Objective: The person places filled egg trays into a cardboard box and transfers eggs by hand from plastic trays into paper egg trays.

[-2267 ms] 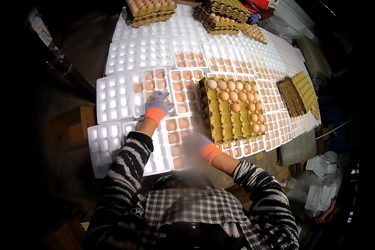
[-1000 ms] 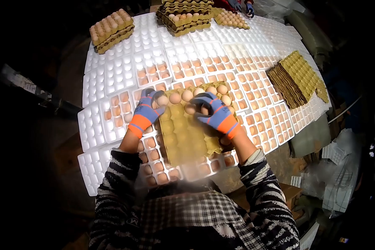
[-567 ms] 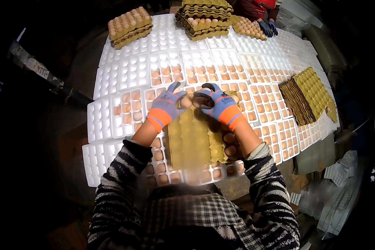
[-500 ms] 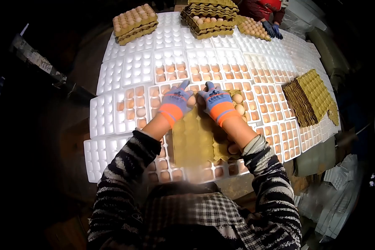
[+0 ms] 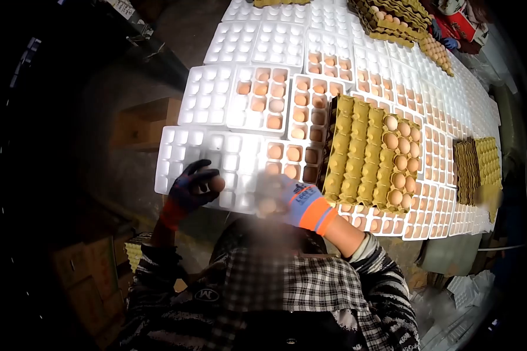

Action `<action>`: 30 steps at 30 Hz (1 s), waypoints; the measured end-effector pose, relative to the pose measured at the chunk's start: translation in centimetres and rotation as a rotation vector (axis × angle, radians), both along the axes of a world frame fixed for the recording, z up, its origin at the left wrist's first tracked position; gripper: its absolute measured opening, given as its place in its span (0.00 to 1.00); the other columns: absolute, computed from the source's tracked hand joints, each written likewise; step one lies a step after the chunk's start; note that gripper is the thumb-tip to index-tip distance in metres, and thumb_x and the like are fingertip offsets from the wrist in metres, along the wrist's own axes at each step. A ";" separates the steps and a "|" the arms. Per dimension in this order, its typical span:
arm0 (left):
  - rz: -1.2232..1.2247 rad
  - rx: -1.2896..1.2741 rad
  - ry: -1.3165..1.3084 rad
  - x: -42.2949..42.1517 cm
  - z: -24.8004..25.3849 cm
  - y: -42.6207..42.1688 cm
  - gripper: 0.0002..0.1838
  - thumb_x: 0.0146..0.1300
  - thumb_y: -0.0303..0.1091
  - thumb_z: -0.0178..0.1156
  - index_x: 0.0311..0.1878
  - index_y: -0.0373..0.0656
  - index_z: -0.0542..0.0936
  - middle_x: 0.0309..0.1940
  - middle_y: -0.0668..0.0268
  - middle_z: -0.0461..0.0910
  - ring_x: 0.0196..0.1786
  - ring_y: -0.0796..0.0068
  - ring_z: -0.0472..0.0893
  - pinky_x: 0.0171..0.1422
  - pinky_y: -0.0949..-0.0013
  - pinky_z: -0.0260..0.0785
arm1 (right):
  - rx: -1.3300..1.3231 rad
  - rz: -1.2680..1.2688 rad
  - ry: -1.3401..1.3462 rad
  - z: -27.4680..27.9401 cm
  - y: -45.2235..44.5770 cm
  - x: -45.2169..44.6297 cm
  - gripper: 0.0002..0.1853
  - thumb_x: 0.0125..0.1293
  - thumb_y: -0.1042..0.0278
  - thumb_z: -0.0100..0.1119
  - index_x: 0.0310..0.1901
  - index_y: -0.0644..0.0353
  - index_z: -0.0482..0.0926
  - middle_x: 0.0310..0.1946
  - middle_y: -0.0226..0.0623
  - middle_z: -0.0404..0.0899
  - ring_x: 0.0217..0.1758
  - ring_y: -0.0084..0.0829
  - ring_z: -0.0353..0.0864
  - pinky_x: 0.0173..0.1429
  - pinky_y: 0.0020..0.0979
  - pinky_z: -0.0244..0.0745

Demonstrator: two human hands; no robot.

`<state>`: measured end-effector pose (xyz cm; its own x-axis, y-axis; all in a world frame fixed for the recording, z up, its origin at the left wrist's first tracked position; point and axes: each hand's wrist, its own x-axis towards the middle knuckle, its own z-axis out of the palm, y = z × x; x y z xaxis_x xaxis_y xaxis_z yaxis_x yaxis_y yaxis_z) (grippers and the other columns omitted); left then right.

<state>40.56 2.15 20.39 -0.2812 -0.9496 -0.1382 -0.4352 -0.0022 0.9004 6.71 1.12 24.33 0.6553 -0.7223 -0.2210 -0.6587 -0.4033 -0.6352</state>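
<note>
My left hand, gloved, is closed around eggs over the near edge of a white foam tray at the front left. My right hand hangs over the front foam trays, its fingertips blurred, with an egg at them. To its right lies a yellow-brown egg tray on top of a stack. Eggs fill cups along its right side, while the cups on its left hold none. Behind my hands, a foam tray has eggs in part of its cells.
Foam trays with eggs reach across the table. More pulp trays stand at the back and right. A co-worker's gloved hand is at the back right. A cardboard box lies beyond the table's left side.
Both hands have left the pulp tray and come left and nearer to me, now with eggs. Fewer eggs sit in that tray. The view has shifted, so the table appears farther right.
</note>
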 end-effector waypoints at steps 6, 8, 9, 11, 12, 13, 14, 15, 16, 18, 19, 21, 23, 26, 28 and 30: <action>-0.052 -0.169 -0.401 3.5 -6.2 7.5 0.36 0.47 0.34 0.79 0.64 0.49 0.81 0.73 0.50 0.66 0.69 0.48 0.74 0.67 0.52 0.75 | -0.185 0.111 0.319 -9.4 2.5 8.3 0.27 0.64 0.54 0.66 0.66 0.40 0.78 0.67 0.39 0.71 0.56 0.40 0.80 0.53 0.39 0.80; 0.016 -0.157 -0.396 3.4 -8.2 7.8 0.38 0.45 0.40 0.80 0.64 0.49 0.81 0.72 0.49 0.67 0.70 0.44 0.73 0.68 0.50 0.74 | -0.197 0.090 0.334 -8.7 2.4 9.4 0.26 0.67 0.56 0.62 0.67 0.41 0.77 0.68 0.39 0.70 0.55 0.40 0.81 0.52 0.39 0.80; 0.053 -0.146 -0.379 3.0 -8.5 7.8 0.38 0.45 0.40 0.80 0.64 0.49 0.81 0.72 0.49 0.67 0.70 0.44 0.73 0.68 0.50 0.74 | -0.202 0.100 0.275 -8.3 2.6 10.0 0.25 0.68 0.58 0.60 0.68 0.40 0.76 0.68 0.40 0.69 0.55 0.40 0.81 0.52 0.39 0.80; 0.052 -0.212 -0.409 2.5 -8.3 7.4 0.37 0.50 0.36 0.78 0.66 0.45 0.77 0.70 0.50 0.69 0.68 0.50 0.75 0.67 0.51 0.75 | -0.210 0.121 0.159 -7.5 2.9 11.2 0.24 0.71 0.61 0.56 0.69 0.37 0.75 0.69 0.40 0.68 0.57 0.41 0.81 0.53 0.38 0.81; 0.106 -0.118 -0.221 2.9 -9.7 7.7 0.36 0.53 0.34 0.77 0.67 0.43 0.76 0.69 0.52 0.70 0.67 0.53 0.76 0.67 0.52 0.75 | -0.216 0.189 0.159 -7.6 3.1 11.9 0.23 0.71 0.59 0.55 0.67 0.41 0.75 0.69 0.42 0.69 0.58 0.42 0.81 0.54 0.40 0.81; 0.157 -0.027 -0.036 3.3 -11.8 7.9 0.36 0.55 0.32 0.76 0.68 0.42 0.74 0.68 0.53 0.71 0.67 0.55 0.76 0.66 0.53 0.75 | -0.225 0.256 0.157 -7.9 3.1 12.7 0.22 0.72 0.57 0.54 0.66 0.44 0.75 0.68 0.43 0.70 0.59 0.44 0.81 0.56 0.41 0.81; 0.170 -0.028 0.085 3.3 -11.9 7.5 0.35 0.59 0.29 0.73 0.69 0.40 0.71 0.66 0.56 0.73 0.65 0.59 0.77 0.66 0.54 0.74 | -0.234 0.323 0.155 -8.3 2.9 13.4 0.21 0.72 0.55 0.52 0.64 0.47 0.74 0.68 0.44 0.72 0.60 0.45 0.81 0.57 0.43 0.80; 0.179 -0.027 0.206 3.3 -12.1 7.1 0.34 0.62 0.27 0.71 0.71 0.37 0.68 0.63 0.58 0.74 0.64 0.63 0.77 0.66 0.56 0.74 | -0.067 0.189 0.130 -9.0 2.9 13.8 0.18 0.73 0.59 0.51 0.61 0.49 0.76 0.63 0.40 0.75 0.58 0.39 0.83 0.53 0.40 0.83; 0.193 -0.031 0.195 3.8 -12.2 6.7 0.32 0.62 0.26 0.71 0.69 0.37 0.70 0.63 0.58 0.75 0.64 0.63 0.77 0.66 0.57 0.74 | -0.125 0.230 0.115 -9.9 2.6 13.8 0.18 0.72 0.59 0.52 0.61 0.49 0.76 0.61 0.39 0.76 0.57 0.39 0.83 0.52 0.39 0.83; 0.224 -0.034 0.173 4.7 -11.1 5.8 0.29 0.61 0.25 0.70 0.66 0.38 0.74 0.61 0.58 0.76 0.64 0.62 0.78 0.67 0.58 0.73 | -0.234 0.314 0.087 -11.2 2.1 13.3 0.18 0.72 0.60 0.52 0.61 0.50 0.76 0.57 0.38 0.77 0.54 0.38 0.83 0.51 0.38 0.83; 0.162 -0.328 -0.080 5.3 -9.7 3.9 0.23 0.60 0.20 0.66 0.61 0.39 0.79 0.60 0.56 0.78 0.65 0.61 0.78 0.68 0.60 0.71 | -0.198 0.245 -0.043 -10.2 1.7 12.6 0.19 0.72 0.60 0.53 0.61 0.52 0.77 0.53 0.35 0.78 0.50 0.39 0.83 0.50 0.37 0.83; 0.210 -0.230 -0.020 5.1 -9.2 2.5 0.23 0.58 0.16 0.61 0.58 0.40 0.82 0.61 0.55 0.78 0.66 0.57 0.77 0.71 0.61 0.69 | -0.322 0.177 0.019 -11.0 0.5 11.9 0.22 0.71 0.60 0.56 0.65 0.47 0.75 0.55 0.35 0.79 0.48 0.41 0.83 0.51 0.40 0.81; 0.159 -0.212 -0.154 3.6 -8.5 1.4 0.26 0.59 0.17 0.60 0.63 0.42 0.81 0.63 0.55 0.78 0.67 0.53 0.76 0.72 0.60 0.69 | -0.362 0.108 0.045 -12.1 -1.0 11.6 0.25 0.71 0.61 0.56 0.69 0.43 0.74 0.57 0.37 0.80 0.53 0.39 0.81 0.54 0.40 0.79; -0.019 0.040 -0.521 1.6 -8.2 0.0 0.31 0.59 0.28 0.65 0.69 0.53 0.77 0.66 0.55 0.73 0.68 0.50 0.74 0.70 0.58 0.71 | -0.561 0.197 -0.083 -15.8 -1.9 10.2 0.26 0.68 0.67 0.59 0.68 0.48 0.74 0.58 0.40 0.79 0.57 0.43 0.79 0.60 0.42 0.77; 0.062 -0.095 -0.355 0.8 -8.7 -0.5 0.30 0.61 0.29 0.63 0.69 0.54 0.77 0.65 0.52 0.71 0.65 0.48 0.75 0.67 0.55 0.73 | -0.563 0.133 -0.209 -16.4 -1.6 9.2 0.27 0.64 0.70 0.63 0.67 0.51 0.76 0.60 0.42 0.78 0.60 0.47 0.78 0.62 0.43 0.77; 0.066 -0.338 -0.298 -1.0 -8.5 -1.1 0.29 0.63 0.27 0.60 0.69 0.52 0.76 0.64 0.52 0.72 0.64 0.47 0.74 0.68 0.53 0.70 | -0.415 0.030 -0.293 -13.6 -1.1 8.7 0.25 0.63 0.68 0.66 0.63 0.55 0.77 0.61 0.44 0.78 0.61 0.49 0.77 0.61 0.44 0.77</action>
